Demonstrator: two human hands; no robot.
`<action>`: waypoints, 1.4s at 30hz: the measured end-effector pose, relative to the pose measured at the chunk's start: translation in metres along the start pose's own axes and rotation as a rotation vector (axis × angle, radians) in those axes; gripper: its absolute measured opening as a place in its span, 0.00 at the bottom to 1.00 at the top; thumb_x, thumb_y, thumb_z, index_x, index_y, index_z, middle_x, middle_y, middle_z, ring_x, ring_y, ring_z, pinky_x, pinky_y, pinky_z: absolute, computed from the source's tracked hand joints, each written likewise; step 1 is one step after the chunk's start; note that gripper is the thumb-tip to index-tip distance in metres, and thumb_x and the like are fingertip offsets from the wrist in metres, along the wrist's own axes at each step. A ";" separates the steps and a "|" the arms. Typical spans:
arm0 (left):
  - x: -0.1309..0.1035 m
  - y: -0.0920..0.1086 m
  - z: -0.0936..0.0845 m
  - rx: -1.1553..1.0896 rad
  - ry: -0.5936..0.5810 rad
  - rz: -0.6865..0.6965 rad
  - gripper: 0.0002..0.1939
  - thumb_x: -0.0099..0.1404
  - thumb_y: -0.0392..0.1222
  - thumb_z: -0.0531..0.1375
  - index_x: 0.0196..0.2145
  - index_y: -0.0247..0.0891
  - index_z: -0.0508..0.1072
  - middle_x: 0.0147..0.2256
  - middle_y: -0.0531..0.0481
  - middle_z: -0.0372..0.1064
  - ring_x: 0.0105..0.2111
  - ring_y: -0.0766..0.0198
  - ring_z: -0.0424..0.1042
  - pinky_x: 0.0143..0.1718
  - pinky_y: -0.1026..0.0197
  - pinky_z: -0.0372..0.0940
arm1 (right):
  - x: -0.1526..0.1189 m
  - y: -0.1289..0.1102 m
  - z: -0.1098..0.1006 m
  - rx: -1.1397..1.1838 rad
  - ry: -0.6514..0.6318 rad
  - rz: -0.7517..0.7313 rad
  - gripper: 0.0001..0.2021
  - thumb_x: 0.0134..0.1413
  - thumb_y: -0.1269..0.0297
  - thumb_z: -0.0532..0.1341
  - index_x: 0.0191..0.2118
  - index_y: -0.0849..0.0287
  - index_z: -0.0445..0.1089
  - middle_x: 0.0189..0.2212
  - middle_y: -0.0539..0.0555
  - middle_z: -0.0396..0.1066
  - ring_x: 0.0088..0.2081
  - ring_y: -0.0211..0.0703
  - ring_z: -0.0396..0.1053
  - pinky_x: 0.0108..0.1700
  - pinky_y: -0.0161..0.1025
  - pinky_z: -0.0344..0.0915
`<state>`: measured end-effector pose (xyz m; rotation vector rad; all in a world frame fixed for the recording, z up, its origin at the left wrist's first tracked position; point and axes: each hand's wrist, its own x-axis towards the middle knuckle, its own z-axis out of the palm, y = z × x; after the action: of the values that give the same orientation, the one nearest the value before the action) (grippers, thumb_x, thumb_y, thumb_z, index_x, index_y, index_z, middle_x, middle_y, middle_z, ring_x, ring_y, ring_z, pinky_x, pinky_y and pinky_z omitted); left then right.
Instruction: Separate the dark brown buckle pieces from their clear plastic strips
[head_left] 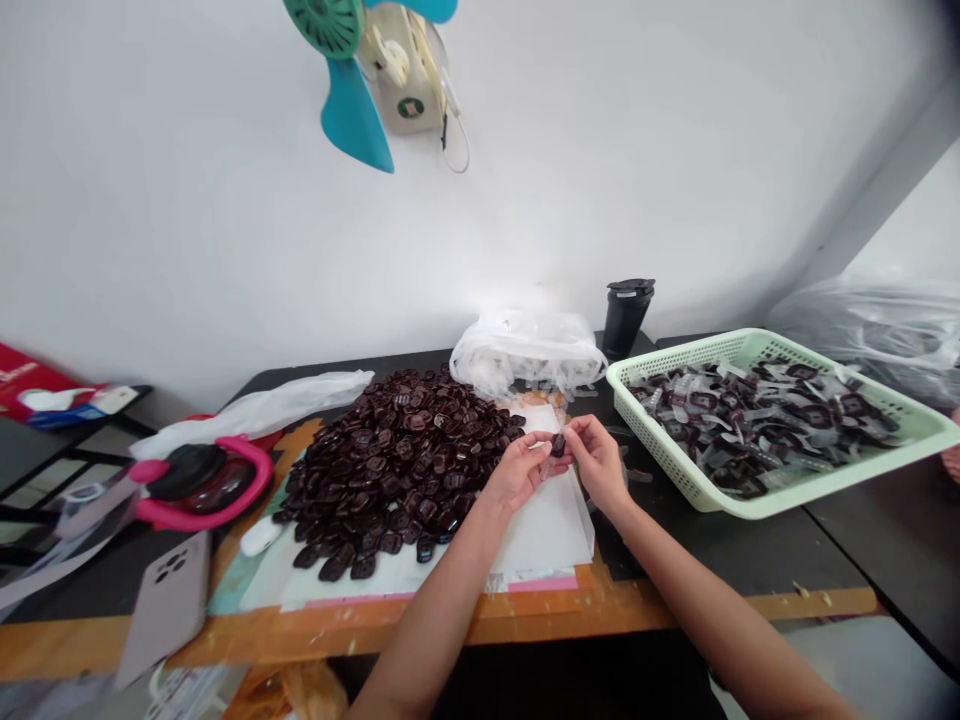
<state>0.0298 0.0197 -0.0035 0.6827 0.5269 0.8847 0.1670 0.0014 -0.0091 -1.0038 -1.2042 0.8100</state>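
Note:
A small dark brown, glossy piece [558, 446] is held between the fingertips of my two hands, above white paper [544, 530]. My left hand [523, 466] pinches it from the left, and my right hand [598, 462] grips it from the right with thumb and forefinger. Something clear seems to hang below the piece, too small to make out. To the left of my hands lies a large heap of similar dark brown, squarish pieces [405, 450]. Behind my hands an open clear plastic bag [529, 350] holds translucent strips.
At right stands a pale green basket [697, 490] with many dark pieces bearing clear strips. A black tumbler [628, 318] is near the wall. At left are a pink-handled jug [202, 485], a phone [166, 600] and a white case [260, 537]. A fan [360, 110] hangs above.

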 end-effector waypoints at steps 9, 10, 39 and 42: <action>-0.002 -0.003 0.002 0.014 -0.026 -0.046 0.17 0.53 0.40 0.69 0.37 0.34 0.68 0.33 0.43 0.75 0.35 0.57 0.76 0.44 0.55 0.68 | -0.003 0.001 0.001 0.039 0.086 0.050 0.09 0.60 0.57 0.55 0.36 0.56 0.59 0.24 0.46 0.60 0.23 0.35 0.59 0.25 0.32 0.59; -0.002 -0.003 0.002 0.011 -0.026 -0.052 0.17 0.53 0.39 0.69 0.37 0.34 0.68 0.33 0.43 0.75 0.35 0.57 0.76 0.44 0.55 0.68 | -0.003 0.001 0.001 0.038 0.092 0.054 0.08 0.60 0.57 0.55 0.37 0.56 0.59 0.24 0.46 0.60 0.22 0.35 0.59 0.24 0.32 0.59; 0.007 -0.010 -0.001 0.061 0.143 0.248 0.13 0.50 0.38 0.70 0.33 0.33 0.74 0.33 0.48 0.75 0.33 0.67 0.72 0.40 0.63 0.64 | 0.012 0.004 -0.013 0.487 -0.166 0.714 0.10 0.42 0.63 0.71 0.27 0.65 0.74 0.23 0.56 0.76 0.20 0.34 0.72 0.24 0.26 0.71; 0.007 -0.010 -0.001 0.145 0.125 0.270 0.12 0.51 0.37 0.69 0.34 0.34 0.74 0.35 0.48 0.75 0.35 0.66 0.72 0.42 0.62 0.63 | 0.012 0.004 -0.015 0.515 -0.212 0.725 0.09 0.42 0.64 0.71 0.27 0.65 0.73 0.23 0.55 0.76 0.20 0.32 0.71 0.24 0.26 0.70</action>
<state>0.0379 0.0214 -0.0128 0.8476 0.6236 1.1554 0.1837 0.0112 -0.0091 -0.9297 -0.7152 1.7314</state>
